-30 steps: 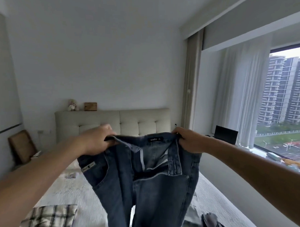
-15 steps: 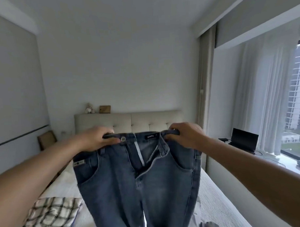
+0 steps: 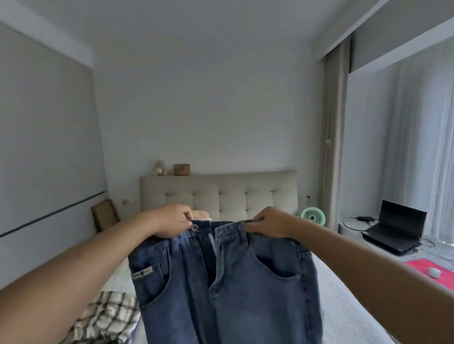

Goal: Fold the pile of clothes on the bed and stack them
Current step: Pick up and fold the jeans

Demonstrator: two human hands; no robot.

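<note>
A pair of blue jeans (image 3: 240, 287) hangs in front of me above the bed (image 3: 338, 291), fly open, front towards me. My left hand (image 3: 171, 221) pinches the waistband by the metal button. My right hand (image 3: 270, 225) grips the waistband on the other side of the fly. The legs drop out of view at the bottom edge. A folded checked garment (image 3: 107, 317) lies on the bed at lower left, on top of other folded cloth.
A padded headboard (image 3: 232, 194) stands at the far end with a small toy and a wooden box on top. A mint fan (image 3: 313, 216), a laptop (image 3: 395, 230) and a red mat (image 3: 435, 272) sit on the window ledge at right.
My hands moved closer together along the waistband, near the fly. The jeans now hang flatter with the front facing me. My view turned left, away from the window.
</note>
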